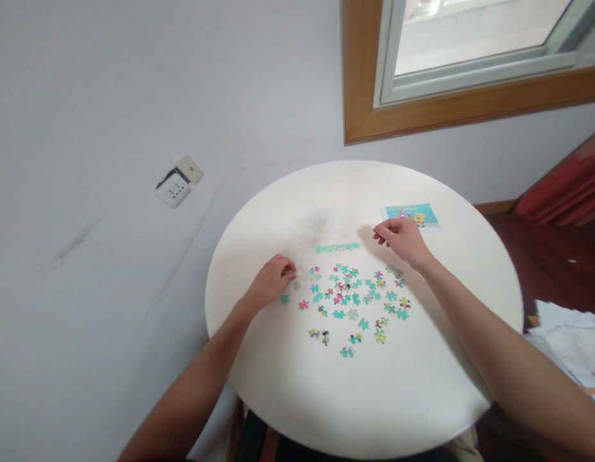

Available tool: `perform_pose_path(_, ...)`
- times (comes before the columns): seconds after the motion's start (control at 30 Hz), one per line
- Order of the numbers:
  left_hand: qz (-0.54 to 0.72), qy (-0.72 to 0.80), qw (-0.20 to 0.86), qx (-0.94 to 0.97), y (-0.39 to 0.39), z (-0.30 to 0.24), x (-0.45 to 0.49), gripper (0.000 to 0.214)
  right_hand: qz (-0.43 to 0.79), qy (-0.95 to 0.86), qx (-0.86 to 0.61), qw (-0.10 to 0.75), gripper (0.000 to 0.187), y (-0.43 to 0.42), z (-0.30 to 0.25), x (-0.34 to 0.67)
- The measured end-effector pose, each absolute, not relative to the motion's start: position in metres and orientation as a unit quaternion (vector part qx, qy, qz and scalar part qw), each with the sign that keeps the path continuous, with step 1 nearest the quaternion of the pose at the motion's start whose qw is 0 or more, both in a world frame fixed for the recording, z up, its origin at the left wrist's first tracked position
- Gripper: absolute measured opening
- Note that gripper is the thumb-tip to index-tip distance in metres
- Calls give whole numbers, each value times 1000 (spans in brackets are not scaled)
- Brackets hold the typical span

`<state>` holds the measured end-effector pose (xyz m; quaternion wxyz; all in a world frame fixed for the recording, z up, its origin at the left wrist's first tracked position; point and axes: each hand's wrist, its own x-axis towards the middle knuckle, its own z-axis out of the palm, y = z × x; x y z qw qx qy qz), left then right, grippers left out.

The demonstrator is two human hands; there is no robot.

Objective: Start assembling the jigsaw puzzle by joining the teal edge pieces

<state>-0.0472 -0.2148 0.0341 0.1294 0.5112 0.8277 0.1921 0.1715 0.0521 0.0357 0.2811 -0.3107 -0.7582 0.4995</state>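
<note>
Pale wall (109, 96) surrounds us on the far side and the left, with a wall socket (173, 188) on it and a wood-framed window (362, 70) up to the right. Before us stands a round white table (374, 407), a grey smudge marking its surface beyond the middle. We have loose puzzle pieces (356, 299) scattered around its centre, mostly turquoise, with some pink, yellow and dark ones. Just beyond them lies a narrow puzzle strip (338, 247), running left to right. Our left hand (272, 281) is at the left edge of the scatter, fingers curled down near a few outlying pieces; we cannot tell whether it grips one. Our right hand (401, 237) is to the right of the strip, thumb and fingertips drawn together, and we cannot make out anything between them. Behind it lies a picture card (413, 210), partly covered by the hand from our view. Off to our right we see a red curtain (567, 173) and, lower down, white papers (567, 333).
</note>
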Motion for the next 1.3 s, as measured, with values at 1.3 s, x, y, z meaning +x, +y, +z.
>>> perform_pose_path(1.3, 283, 728, 27, 624, -140, 34, -5, 31, 589, -702, -311, 252, 18, 29, 20, 155)
